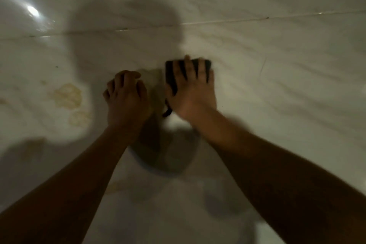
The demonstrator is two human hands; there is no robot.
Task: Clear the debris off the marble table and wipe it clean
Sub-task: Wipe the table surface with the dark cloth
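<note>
- Marble table (277, 69): white w/ faint grey veins, glossy; thin seam runs across the far part.
- Stains (68, 95): yellowish-brown blotches on the tabletop, left side; a smaller one just below.
- Black cloth (171, 74): approx. rectangular, flat on the marble at centre, under right hand (193, 93) w/ fingers spread; thin tail sticks out at near edge.
- Tan-grey patch (153, 78): just left of the cloth; too blurred to ID.

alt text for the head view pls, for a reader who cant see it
A person's right hand presses flat, fingers spread, on a dark pad on a glossy white marble table, blurred by motion. The left hand rests beside it, fingers curled, next to a greyish patch; yellowish stains mark the marble further left.
</note>
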